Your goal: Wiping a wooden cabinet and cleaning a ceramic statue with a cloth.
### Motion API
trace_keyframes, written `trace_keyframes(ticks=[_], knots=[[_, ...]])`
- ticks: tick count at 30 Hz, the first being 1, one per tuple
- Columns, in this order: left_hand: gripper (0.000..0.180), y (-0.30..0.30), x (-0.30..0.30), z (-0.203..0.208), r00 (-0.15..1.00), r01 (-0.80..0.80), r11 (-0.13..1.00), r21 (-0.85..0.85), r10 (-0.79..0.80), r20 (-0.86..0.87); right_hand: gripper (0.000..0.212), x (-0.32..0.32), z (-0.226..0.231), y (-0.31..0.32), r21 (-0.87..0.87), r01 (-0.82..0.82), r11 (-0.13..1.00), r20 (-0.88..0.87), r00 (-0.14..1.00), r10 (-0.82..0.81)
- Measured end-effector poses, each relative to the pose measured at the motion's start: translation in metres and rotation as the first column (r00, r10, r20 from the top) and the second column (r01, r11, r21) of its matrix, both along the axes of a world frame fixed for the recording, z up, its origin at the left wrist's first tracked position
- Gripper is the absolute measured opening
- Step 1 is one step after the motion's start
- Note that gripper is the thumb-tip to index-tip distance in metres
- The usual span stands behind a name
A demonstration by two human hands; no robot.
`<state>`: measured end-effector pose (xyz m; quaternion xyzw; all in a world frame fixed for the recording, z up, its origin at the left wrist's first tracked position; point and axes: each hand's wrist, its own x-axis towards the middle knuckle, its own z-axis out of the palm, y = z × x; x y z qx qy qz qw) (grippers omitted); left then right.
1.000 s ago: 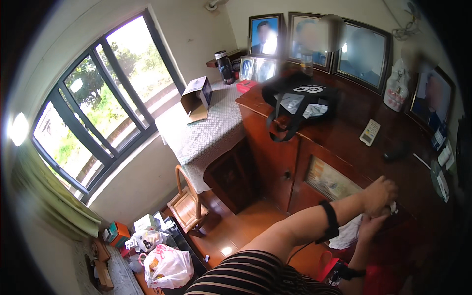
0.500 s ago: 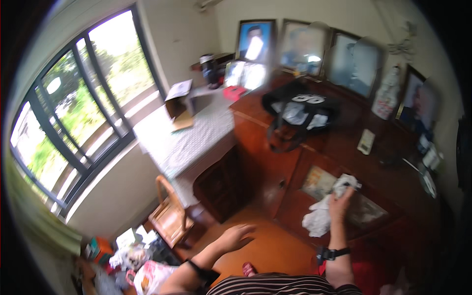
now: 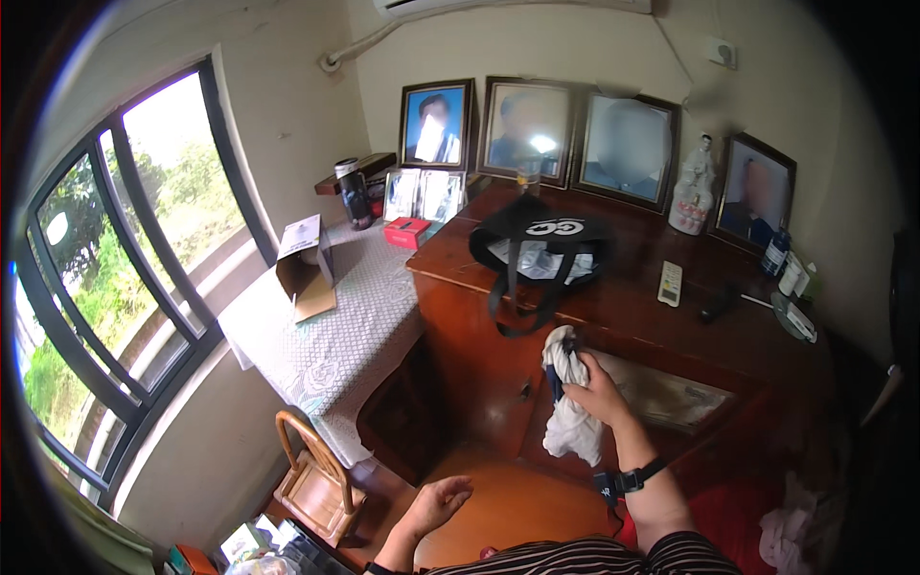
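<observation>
My right hand [image 3: 600,391] is closed around a bunched white cloth [image 3: 575,433] with a dark patch along one side. The cloth hangs from my fingers in front of the dark red wooden cabinet [image 3: 460,331], close to its framed panel [image 3: 671,388]. Lower and to the left, my left hand [image 3: 438,506] floats above the orange-brown floor, its fingers loosely bent with nothing in them. Above the cloth, a black tote bag [image 3: 541,240] with silvery packets inside lies on the cabinet top, its strap hanging over the front edge.
A remote control [image 3: 670,284], a white figurine [image 3: 692,187] and small bottles [image 3: 776,251] stand on the cabinet. Framed portraits [image 3: 628,149] lean along the wall. At left are a lace-covered table [image 3: 355,297] with an opened carton [image 3: 305,259], and a bamboo chair [image 3: 321,484].
My right hand has lifted the cloth off the cabinet's panel and moved left with it. My left hand has sunk lower, its fingers more bent. The view has tilted upward.
</observation>
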<state>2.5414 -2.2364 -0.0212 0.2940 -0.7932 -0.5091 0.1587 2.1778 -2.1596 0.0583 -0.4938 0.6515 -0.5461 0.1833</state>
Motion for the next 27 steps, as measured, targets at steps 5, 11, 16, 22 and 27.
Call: trace_keyframes(ticks=[5, 11, 16, 22, 27], knots=[[0.029, -0.033, -0.018, 0.029, 0.998, 0.044, 0.998, 0.054, -0.040, -0.057, 0.054, 0.038, 0.038, -0.003, -0.037, -0.197, 0.980, 0.256, 0.946, 0.199], [0.030, -0.066, -0.057, 0.059, 0.980, 0.084, 0.996, 0.033, -0.076, -0.186, 0.065, 0.032, 0.089, -0.016, -0.259, -0.269, 0.928, 0.326, 0.880, 0.346], [0.027, -0.093, -0.074, 0.101, 0.970, 0.105, 0.988, -0.116, -0.127, -0.205, 0.069, 0.011, 0.137, 0.001, -0.371, -0.402, 0.837, 0.261, 0.820, 0.509], [0.022, -0.133, -0.137, 0.199, 0.913, 0.201, 0.963, -0.178, -0.250, -0.323, 0.074, -0.041, 0.150, 0.036, -0.632, -0.171, 0.756, 0.332, 0.821, 0.464], [0.027, -0.144, -0.216, 0.277, 0.710, 0.480, 0.839, -0.257, -0.544, -0.447, 0.076, -0.070, 0.190, 0.083, -0.695, 0.331, 0.638, 0.543, 0.824, 0.164]])
